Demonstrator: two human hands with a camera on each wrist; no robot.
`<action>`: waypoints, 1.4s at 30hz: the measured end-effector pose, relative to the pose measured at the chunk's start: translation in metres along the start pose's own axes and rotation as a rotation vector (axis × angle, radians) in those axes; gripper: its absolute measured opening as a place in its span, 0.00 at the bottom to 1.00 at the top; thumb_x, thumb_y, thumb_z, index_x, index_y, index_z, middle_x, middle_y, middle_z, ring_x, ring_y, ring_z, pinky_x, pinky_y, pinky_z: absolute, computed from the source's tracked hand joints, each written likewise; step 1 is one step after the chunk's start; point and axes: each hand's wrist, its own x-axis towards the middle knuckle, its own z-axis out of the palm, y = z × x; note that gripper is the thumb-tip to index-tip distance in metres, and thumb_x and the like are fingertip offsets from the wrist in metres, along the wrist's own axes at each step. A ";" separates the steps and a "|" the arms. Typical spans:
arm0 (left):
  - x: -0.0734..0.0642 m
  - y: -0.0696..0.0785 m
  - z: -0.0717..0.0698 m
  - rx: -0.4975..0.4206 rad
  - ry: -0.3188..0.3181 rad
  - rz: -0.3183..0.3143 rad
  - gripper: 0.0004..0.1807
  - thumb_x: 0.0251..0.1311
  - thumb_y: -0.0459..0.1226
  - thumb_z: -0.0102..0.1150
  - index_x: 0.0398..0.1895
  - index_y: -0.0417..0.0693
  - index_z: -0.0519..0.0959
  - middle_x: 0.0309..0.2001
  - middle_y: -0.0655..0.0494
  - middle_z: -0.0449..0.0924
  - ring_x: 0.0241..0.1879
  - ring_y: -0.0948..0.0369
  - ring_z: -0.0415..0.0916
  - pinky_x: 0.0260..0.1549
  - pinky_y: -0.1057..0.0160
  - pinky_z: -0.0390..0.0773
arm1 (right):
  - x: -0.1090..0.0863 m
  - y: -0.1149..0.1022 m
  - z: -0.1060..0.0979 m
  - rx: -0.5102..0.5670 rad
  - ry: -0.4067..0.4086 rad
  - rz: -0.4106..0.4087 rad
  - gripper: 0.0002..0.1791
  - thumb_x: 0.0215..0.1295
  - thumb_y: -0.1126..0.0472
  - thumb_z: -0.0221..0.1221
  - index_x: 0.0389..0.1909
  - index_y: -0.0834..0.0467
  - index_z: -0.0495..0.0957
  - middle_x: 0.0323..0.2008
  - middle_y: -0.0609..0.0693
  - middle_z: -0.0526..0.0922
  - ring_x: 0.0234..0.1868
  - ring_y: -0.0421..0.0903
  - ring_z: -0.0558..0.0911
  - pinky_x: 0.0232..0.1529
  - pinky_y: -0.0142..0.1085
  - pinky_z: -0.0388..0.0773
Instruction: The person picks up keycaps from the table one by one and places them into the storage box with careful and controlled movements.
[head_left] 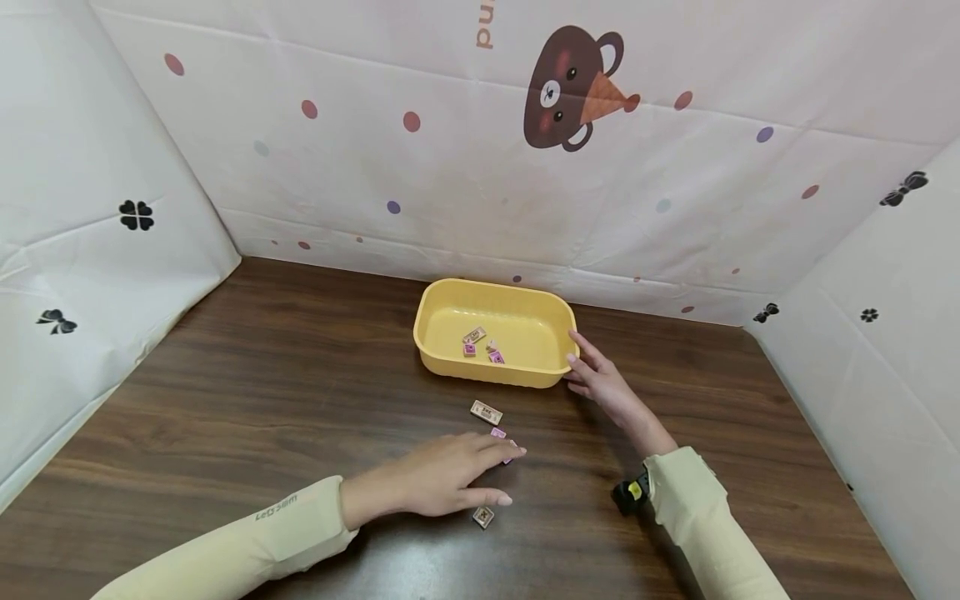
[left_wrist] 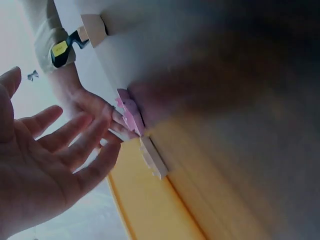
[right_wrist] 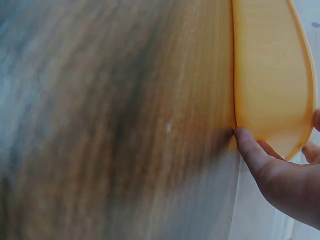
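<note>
A yellow plastic basin (head_left: 495, 375) stands near the back wall with several small printed pieces inside. The right hand (head_left: 607, 387) touches its right end, fingertips at the rim and lower on the outer wall, as the right wrist view also shows. My left hand (head_left: 450, 475) is spread palm down just above the table, fingers extended and holding nothing. By its fingertips lie pink pieces (head_left: 498, 432), partly covered in the head view. A beige rectangular piece (head_left: 487, 412) lies between them and the basin. Near the left thumb is a small square beige piece (head_left: 483, 517).
The brown wood-grain table (head_left: 300, 375) is bounded by white printed cloth walls (head_left: 450, 192) at the back and both sides. Inside the basin are another beige piece (head_left: 475, 335) and pink pieces (head_left: 496, 356). The right wrist wears a black camera strap (head_left: 630, 493).
</note>
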 end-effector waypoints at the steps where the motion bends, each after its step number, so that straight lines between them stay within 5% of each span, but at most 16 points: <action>1: 0.000 0.000 0.001 -0.044 -0.012 0.001 0.31 0.63 0.58 0.39 0.64 0.51 0.63 0.61 0.54 0.67 0.60 0.59 0.64 0.55 0.56 0.66 | 0.000 0.000 0.000 -0.001 0.000 0.000 0.33 0.71 0.52 0.43 0.71 0.49 0.42 0.61 0.67 0.57 0.50 0.48 0.72 0.58 0.51 0.62; 9: 0.001 0.001 0.004 -0.512 -0.138 -0.061 0.23 0.64 0.45 0.50 0.59 0.44 0.69 0.51 0.50 0.76 0.43 0.71 0.73 0.47 0.71 0.70 | -0.001 -0.001 0.001 -0.004 -0.002 0.000 0.32 0.71 0.53 0.43 0.71 0.49 0.42 0.61 0.67 0.57 0.49 0.47 0.73 0.58 0.51 0.63; 12: 0.001 0.001 0.004 -0.591 -0.155 -0.112 0.20 0.63 0.43 0.52 0.54 0.43 0.72 0.47 0.53 0.78 0.41 0.72 0.72 0.44 0.71 0.71 | -0.001 -0.001 0.001 -0.006 -0.001 -0.003 0.32 0.71 0.53 0.43 0.71 0.50 0.42 0.61 0.67 0.58 0.50 0.47 0.73 0.58 0.51 0.63; 19: 0.001 -0.003 0.005 -0.688 -0.174 -0.167 0.16 0.58 0.39 0.58 0.47 0.41 0.76 0.35 0.61 0.78 0.31 0.73 0.71 0.34 0.73 0.71 | 0.000 0.000 0.000 -0.011 -0.005 -0.016 0.33 0.70 0.52 0.43 0.71 0.51 0.41 0.61 0.68 0.58 0.53 0.53 0.71 0.59 0.52 0.62; 27: 0.002 -0.011 0.011 -0.867 -0.290 -0.222 0.15 0.52 0.31 0.62 0.44 0.37 0.77 0.32 0.58 0.78 0.21 0.69 0.71 0.18 0.73 0.69 | 0.000 0.000 0.000 -0.014 -0.008 -0.006 0.33 0.71 0.52 0.43 0.71 0.49 0.41 0.62 0.67 0.58 0.54 0.54 0.70 0.59 0.51 0.62; 34: 0.005 -0.016 0.016 -0.882 -0.346 -0.244 0.15 0.46 0.23 0.62 0.40 0.39 0.79 0.29 0.62 0.77 0.17 0.69 0.70 0.16 0.74 0.68 | -0.001 -0.001 0.000 -0.007 -0.015 -0.005 0.33 0.71 0.51 0.43 0.71 0.49 0.40 0.62 0.68 0.57 0.56 0.58 0.68 0.59 0.52 0.61; 42: 0.008 -0.016 0.017 -0.820 -0.355 -0.195 0.14 0.43 0.20 0.63 0.36 0.36 0.81 0.24 0.63 0.75 0.14 0.72 0.67 0.15 0.76 0.67 | -0.001 -0.002 0.000 -0.013 -0.021 -0.006 0.33 0.71 0.51 0.43 0.71 0.48 0.40 0.63 0.67 0.56 0.55 0.55 0.69 0.60 0.52 0.61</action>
